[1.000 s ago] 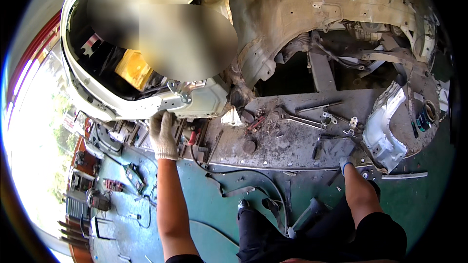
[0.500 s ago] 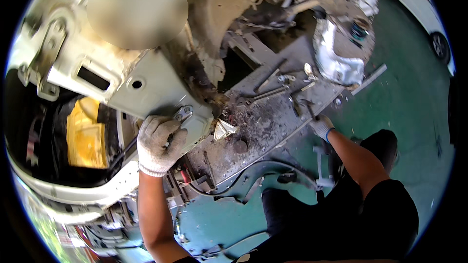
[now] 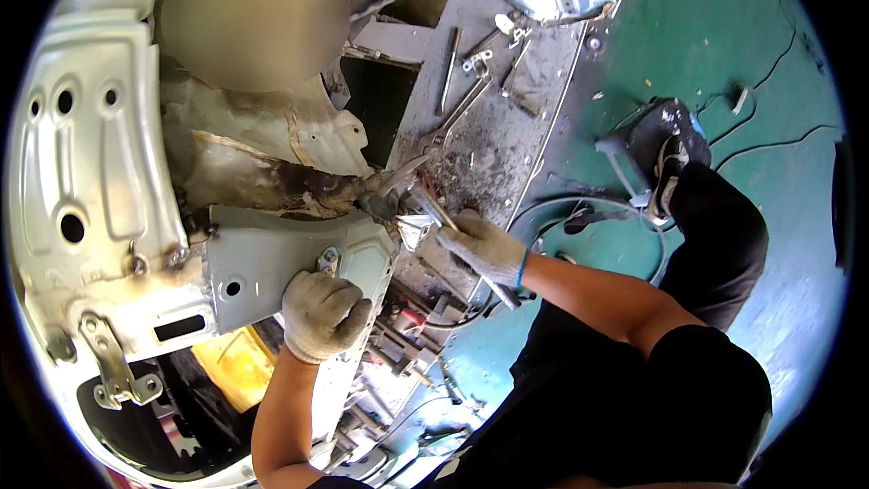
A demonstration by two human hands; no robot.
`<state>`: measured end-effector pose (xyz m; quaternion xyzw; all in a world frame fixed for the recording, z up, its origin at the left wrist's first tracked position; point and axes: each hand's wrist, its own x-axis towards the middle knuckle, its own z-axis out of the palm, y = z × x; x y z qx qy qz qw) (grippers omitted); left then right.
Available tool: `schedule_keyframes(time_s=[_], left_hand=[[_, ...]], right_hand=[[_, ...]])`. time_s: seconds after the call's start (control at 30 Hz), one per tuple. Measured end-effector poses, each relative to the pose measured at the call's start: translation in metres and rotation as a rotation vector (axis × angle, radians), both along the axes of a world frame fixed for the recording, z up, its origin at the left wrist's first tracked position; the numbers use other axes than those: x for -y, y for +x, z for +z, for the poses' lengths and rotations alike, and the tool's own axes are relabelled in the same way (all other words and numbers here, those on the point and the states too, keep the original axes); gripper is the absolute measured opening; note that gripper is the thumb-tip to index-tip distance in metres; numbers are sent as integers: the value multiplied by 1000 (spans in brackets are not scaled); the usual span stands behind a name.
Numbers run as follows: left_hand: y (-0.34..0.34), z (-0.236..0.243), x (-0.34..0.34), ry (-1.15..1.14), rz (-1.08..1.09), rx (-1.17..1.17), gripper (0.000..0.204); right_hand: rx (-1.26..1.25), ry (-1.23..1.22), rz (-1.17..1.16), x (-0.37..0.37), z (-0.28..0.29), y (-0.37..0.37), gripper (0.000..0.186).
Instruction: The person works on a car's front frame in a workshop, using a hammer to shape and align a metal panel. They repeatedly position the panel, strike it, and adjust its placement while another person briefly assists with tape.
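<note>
On the car body, the left hand (image 3: 321,312) presses the stiff, heavy-looking panel (image 3: 272,267); the right hand (image 3: 480,249) has its fingers closed round a rigid metal bar (image 3: 453,231).

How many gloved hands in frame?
2. Left hand rests on the pale sheet-metal panel; right hand grips a metal rod beside the panel's torn edge. None hidden that I can tell.
</note>
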<state>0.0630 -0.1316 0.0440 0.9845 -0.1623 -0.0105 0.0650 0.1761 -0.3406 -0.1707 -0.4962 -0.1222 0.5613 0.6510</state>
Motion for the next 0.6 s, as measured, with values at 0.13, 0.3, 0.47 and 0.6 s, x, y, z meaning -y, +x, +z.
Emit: schedule_keyframes(time_s=[0.13,0.3,0.47,0.6], left_hand=[[0,-5,2,23,60,-30,19],[-3,-8,0,79,79,-61,20],[-4,-48,-25,68,22,-41,20],[23,-71,-29,165,-280,142,13]], right_hand=[[-240,99,-11,-20,-4,-27,49],[-50,156,41,-34,-13,-30,51],[194,54,-109,-37,-58,-44,45],[298,173,-479,-60,-63,-59,37]])
